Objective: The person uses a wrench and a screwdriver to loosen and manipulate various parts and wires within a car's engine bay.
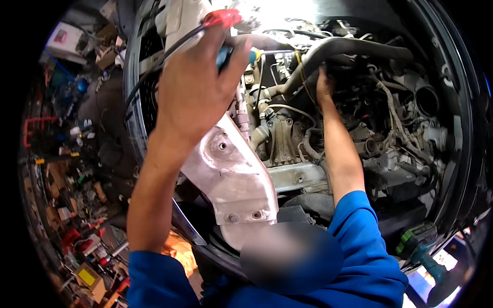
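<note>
My left hand, raised over the front of an open engine bay, is closed round a screwdriver with a teal and yellow handle. Its thin shaft points right, toward a yellow-handled dipstick or wire and a thick black hose. Just past the fingers is a red object with a black cable, beside a bright light; whether the hand touches it I cannot tell. Deep in the bay, below the hose, reaches my right hand. Its fingers are hidden among dark parts.
A silver metal crossmember runs along the front of the bay. On the right edge lies a green and black cordless power tool. An open round pipe is at the far right. Boxes and loose parts clutter the floor at left.
</note>
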Action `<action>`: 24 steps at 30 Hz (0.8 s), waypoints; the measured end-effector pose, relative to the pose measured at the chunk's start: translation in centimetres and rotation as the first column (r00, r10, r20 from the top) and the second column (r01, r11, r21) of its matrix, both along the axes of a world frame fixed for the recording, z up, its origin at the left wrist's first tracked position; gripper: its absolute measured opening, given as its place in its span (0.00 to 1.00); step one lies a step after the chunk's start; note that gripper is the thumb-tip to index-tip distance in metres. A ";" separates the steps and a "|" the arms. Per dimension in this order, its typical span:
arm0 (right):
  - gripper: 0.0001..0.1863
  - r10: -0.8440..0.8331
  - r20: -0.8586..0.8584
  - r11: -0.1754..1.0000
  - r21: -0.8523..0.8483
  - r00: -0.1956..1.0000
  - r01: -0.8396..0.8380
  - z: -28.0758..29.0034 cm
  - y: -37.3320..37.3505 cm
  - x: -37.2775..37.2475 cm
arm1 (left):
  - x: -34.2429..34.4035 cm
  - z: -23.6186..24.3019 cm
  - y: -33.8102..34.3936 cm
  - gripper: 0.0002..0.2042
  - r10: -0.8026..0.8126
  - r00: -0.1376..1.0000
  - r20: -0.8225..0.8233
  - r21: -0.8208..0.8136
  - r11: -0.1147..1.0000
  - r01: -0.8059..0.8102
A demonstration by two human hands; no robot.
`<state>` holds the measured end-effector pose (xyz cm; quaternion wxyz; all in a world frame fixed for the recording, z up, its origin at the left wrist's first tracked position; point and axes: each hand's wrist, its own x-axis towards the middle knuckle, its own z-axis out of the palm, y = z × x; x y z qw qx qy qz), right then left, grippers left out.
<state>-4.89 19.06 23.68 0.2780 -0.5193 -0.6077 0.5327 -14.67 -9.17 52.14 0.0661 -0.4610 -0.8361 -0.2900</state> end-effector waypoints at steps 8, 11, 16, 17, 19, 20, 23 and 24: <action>0.59 0.056 0.009 0.995 -0.083 0.998 -0.055 -1.1 -0.1 0.3 | 3.1 -3.3 0.3 0.10 0.031 0.966 -0.255 -0.038 0.998 -0.042; 0.56 0.129 -0.151 0.977 -0.149 0.980 -0.152 -0.9 0.4 0.6 | 3.4 -3.4 0.6 0.10 0.049 0.958 -0.281 -0.074 0.995 -0.073; 0.37 0.330 -0.534 0.719 -0.392 0.778 -0.574 2.4 0.0 1.9 | 3.6 -4.0 0.4 0.11 0.042 0.955 -0.294 -0.148 0.985 -0.089; 0.29 0.320 -0.621 0.679 -0.376 0.715 -0.630 1.0 1.0 1.8 | 3.7 -3.9 0.6 0.12 0.036 0.956 -0.292 -0.145 0.986 -0.081; 0.26 0.300 -0.594 0.709 -0.385 0.747 -0.591 0.7 0.6 1.1 | 3.4 -3.8 0.4 0.12 0.048 0.953 -0.300 -0.146 0.985 -0.095; 0.25 0.291 -0.580 0.723 -0.388 0.761 -0.572 0.7 0.3 0.5 | 3.4 -3.6 0.3 0.13 0.063 0.953 -0.298 -0.173 0.978 -0.119; 0.25 0.227 -0.527 0.810 -0.365 0.819 -0.459 0.4 -1.3 -1.7 | 3.1 -2.8 -0.6 0.13 0.102 0.946 -0.309 -0.237 0.955 -0.180; 0.27 0.192 -0.425 0.857 -0.367 0.885 -0.362 -1.5 0.5 -1.6 | 3.4 -2.9 0.5 0.13 0.072 0.946 -0.315 -0.247 0.956 -0.156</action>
